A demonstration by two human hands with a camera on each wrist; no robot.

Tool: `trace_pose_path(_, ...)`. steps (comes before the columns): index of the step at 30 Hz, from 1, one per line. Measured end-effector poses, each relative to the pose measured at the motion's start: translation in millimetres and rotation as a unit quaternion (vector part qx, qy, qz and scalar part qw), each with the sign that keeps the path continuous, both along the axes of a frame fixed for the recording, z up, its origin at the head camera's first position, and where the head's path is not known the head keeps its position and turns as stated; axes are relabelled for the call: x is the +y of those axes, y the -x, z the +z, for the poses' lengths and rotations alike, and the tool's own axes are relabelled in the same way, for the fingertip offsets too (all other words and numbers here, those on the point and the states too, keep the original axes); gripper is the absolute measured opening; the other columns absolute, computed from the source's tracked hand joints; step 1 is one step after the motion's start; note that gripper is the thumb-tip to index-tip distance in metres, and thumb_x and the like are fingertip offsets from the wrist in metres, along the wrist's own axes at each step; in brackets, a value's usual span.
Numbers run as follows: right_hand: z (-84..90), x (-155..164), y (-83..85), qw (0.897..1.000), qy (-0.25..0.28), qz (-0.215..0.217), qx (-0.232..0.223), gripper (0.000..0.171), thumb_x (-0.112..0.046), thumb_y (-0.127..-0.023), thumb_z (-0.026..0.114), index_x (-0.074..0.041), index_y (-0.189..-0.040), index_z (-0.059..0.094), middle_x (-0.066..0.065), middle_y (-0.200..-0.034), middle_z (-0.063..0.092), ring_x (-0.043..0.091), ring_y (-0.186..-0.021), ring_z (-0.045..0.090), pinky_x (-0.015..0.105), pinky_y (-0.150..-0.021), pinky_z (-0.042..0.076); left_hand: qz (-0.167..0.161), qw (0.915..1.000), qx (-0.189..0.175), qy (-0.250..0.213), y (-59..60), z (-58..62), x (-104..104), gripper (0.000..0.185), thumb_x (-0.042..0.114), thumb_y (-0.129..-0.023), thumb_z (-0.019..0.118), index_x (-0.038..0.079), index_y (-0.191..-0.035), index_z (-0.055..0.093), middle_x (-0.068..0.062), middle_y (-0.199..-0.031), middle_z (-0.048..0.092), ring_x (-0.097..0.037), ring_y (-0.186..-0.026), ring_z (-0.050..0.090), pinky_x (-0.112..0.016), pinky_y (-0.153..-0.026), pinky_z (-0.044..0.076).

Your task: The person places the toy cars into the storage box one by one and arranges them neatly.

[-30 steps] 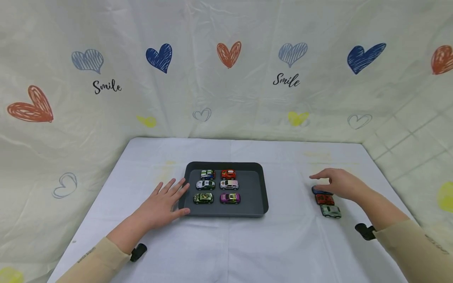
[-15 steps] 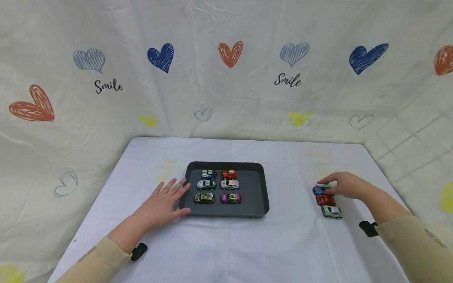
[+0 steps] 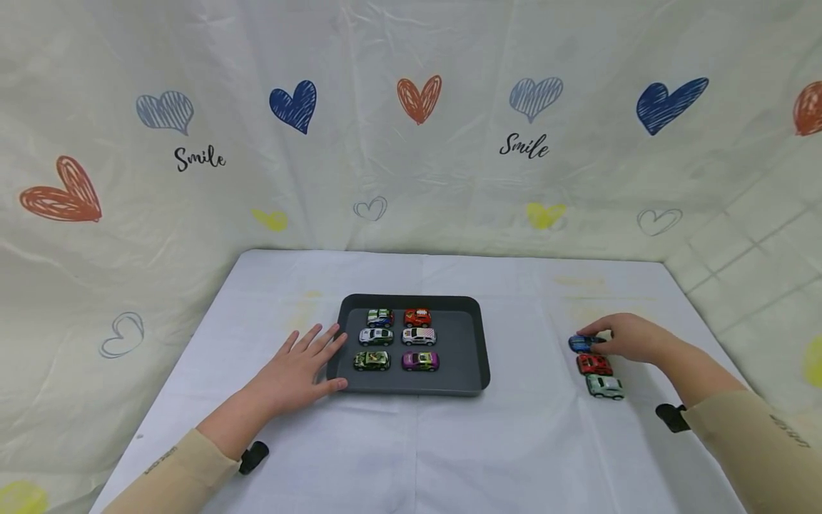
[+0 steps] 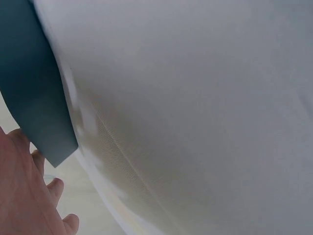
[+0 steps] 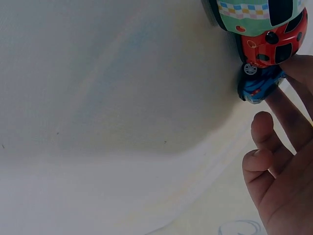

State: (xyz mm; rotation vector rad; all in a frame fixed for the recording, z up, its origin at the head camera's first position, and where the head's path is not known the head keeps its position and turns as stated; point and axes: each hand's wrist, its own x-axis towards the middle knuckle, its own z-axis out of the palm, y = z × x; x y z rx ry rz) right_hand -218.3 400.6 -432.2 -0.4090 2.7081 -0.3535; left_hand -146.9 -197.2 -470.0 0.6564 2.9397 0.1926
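A dark grey tray (image 3: 459,341) sits mid-table with several toy cars in two columns, among them a red car (image 3: 417,317) and a purple car (image 3: 420,360). My left hand (image 3: 302,363) lies flat, fingers straight, against the tray's left rim; the left wrist view shows that tray corner (image 4: 34,98) beside the left hand (image 4: 22,196). At the right, a blue car (image 3: 578,345), a red car (image 3: 594,364) and a pale green car (image 3: 604,386) stand in a row on the cloth. My right hand (image 3: 616,337) pinches the blue car (image 5: 259,85), which is still on the table.
A white cloth (image 3: 411,442) covers the table, and a cream backdrop with hearts (image 3: 417,96) hangs close behind and to the sides. In the right wrist view the red car (image 5: 274,46) touches the blue one, with the green car (image 5: 254,14) behind it.
My right hand came down from hovering over the blue car and its fingers closed on it. The left hand and the tray have stayed put.
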Motion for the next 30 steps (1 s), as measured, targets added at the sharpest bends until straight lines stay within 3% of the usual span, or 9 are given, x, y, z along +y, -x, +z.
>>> trace_pose_path(13, -1.3, -2.9, -1.7, 1.0, 0.013, -0.004, 0.006, 0.039, -0.026, -0.087, 0.076, -0.009, -0.122, 0.072, 0.022, -0.124, 0.064, 0.046, -0.113, 0.056, 0.056, -0.086, 0.052, -0.012, 0.9999, 0.0, -0.001, -2.3, 9.6, 3.9, 0.086, 0.071, -0.092, 0.046, 0.02, -0.159, 0.026, 0.0, -0.165, 0.017, -0.035, -0.15, 0.015, -0.06, -0.119, 0.01)
trace_pose_path(17, 0.6, -5.4, 0.4, 0.999, 0.03, -0.015, 0.003, 0.041, -0.029, -0.087, 0.077, -0.01, -0.123, 0.071, 0.024, -0.127, 0.062, 0.045, -0.111, 0.057, 0.055, -0.084, 0.052, -0.007, 1.0, -0.005, 0.004, -0.8, 6.8, 2.7, 0.086, 0.072, -0.092, 0.044, 0.024, -0.16, 0.022, 0.004, -0.166, 0.013, -0.031, -0.152, 0.012, -0.058, -0.12, 0.008)
trace_pose_path(24, 10.5, -18.4, 3.7, 0.999, 0.035, -0.013, 0.004, 0.043, -0.034, -0.085, 0.078, -0.013, -0.123, 0.072, 0.022, -0.129, 0.061, 0.031, -0.099, 0.057, 0.046, -0.078, 0.052, -0.007, 1.0, 0.004, 0.003, 1.1, 0.5, 0.0, 0.086, 0.076, -0.091, 0.04, 0.027, -0.16, 0.021, 0.007, -0.166, 0.012, -0.029, -0.152, 0.012, -0.057, -0.12, 0.009)
trace_pose_path(30, 21.1, -35.9, 2.8, 0.999, 0.05, 0.003, 0.009, 0.043, -0.037, -0.086, 0.077, -0.014, -0.123, 0.073, 0.017, -0.127, 0.063, 0.03, -0.102, 0.059, 0.045, -0.08, 0.052, -0.001, 1.0, -0.003, 0.008, 1.1, -0.5, -1.0, 0.088, 0.079, -0.09, 0.036, 0.029, -0.16, 0.018, 0.008, -0.166, 0.01, -0.027, -0.152, 0.009, -0.056, -0.121, 0.006)
